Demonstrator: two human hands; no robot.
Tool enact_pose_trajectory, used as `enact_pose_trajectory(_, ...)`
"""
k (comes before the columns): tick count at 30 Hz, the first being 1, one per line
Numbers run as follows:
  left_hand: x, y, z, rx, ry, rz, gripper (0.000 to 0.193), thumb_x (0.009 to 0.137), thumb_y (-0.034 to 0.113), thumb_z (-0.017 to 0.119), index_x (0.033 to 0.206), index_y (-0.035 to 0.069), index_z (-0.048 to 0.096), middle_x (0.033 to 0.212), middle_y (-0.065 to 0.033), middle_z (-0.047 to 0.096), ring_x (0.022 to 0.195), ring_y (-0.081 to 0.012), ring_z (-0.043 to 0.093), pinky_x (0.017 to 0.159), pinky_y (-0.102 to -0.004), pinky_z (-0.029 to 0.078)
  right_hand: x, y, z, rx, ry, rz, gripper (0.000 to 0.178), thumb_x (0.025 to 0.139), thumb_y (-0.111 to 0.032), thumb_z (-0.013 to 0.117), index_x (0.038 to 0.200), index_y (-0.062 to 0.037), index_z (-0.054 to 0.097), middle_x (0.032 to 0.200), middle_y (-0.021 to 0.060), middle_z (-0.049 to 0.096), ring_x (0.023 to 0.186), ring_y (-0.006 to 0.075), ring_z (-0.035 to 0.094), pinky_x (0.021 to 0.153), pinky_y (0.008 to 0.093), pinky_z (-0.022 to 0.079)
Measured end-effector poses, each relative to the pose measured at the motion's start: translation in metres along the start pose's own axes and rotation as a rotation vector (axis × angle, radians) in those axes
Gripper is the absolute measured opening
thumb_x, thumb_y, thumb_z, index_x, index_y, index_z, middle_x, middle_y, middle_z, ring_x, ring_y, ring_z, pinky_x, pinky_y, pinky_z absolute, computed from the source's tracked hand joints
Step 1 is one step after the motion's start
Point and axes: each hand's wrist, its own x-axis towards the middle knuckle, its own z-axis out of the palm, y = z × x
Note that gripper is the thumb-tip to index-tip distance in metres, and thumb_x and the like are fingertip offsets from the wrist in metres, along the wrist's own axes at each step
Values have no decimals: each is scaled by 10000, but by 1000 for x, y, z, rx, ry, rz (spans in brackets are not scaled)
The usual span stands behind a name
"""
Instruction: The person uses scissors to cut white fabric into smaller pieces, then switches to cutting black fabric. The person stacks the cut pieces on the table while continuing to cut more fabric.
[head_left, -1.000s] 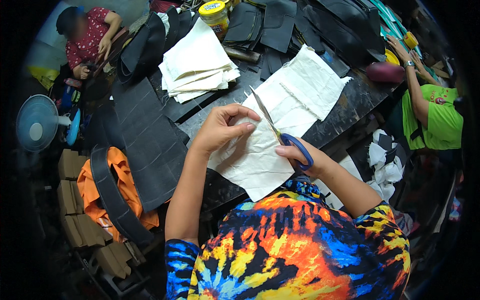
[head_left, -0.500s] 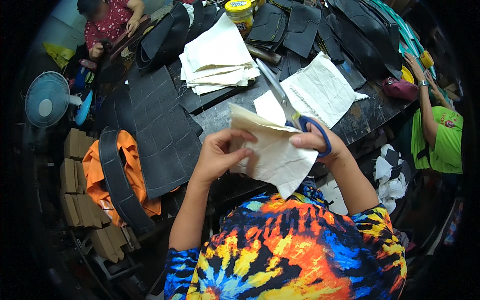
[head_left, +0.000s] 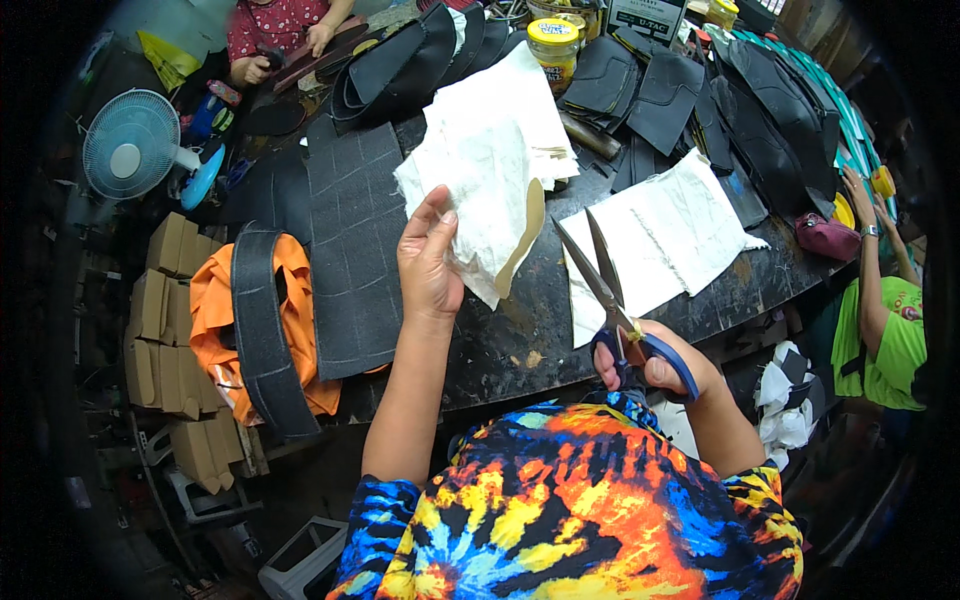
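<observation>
My left hand [head_left: 431, 262] pinches a piece of off-white cloth [head_left: 485, 190] by its near left side, raised in front of a stack of similar cloth [head_left: 495, 95]. A curved tan strip [head_left: 524, 242] shows along the piece's right edge. My right hand [head_left: 670, 362] grips scissors [head_left: 609, 284] with dark blue handles, close in front of me. Their blades are spread, point away from me and touch no cloth in my left hand. Behind the blades, another white cloth [head_left: 665, 235] with a frayed edge lies on the dark table.
Left are a black marked sheet [head_left: 355, 250], an orange bundle with a black strap [head_left: 266, 330], cardboard boxes [head_left: 160, 310] and a fan [head_left: 130, 145]. Black cut pieces [head_left: 668, 95] and a yellow-lidded jar [head_left: 553, 55] stand behind. Other people work at far left and right.
My left hand has lifted the cloth piece away, toward the stack. The scissors have come off it, drawn back toward me, and their blades have spread. The view has shifted somewhat.
</observation>
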Motion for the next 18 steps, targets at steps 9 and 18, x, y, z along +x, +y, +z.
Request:
enact_pose_trajectory(9, -8, 8, -2, 172, -64, 213, 263, 911, -77, 622, 1157, -3, 677, 1100, -74, 705, 1044, -123, 637, 938, -263, 500, 20, 3, 7, 36, 55, -61, 673, 858, -638, 646, 1136, -36, 534, 1028, 55, 545, 953, 149, 551, 870, 299, 455)
enact_pose_trajectory(18, -15, 15, -8, 215, -105, 236, 288, 892, -93, 639, 1157, 13, 674, 1110, -50, 690, 978, -108, 643, 901, -254, 522, 25, 3, 17, 180, 184, -49, 386, 872, -398, 691, 950, -45, 556, 806, 20, 547, 724, 101, 538, 660, 249, 439)
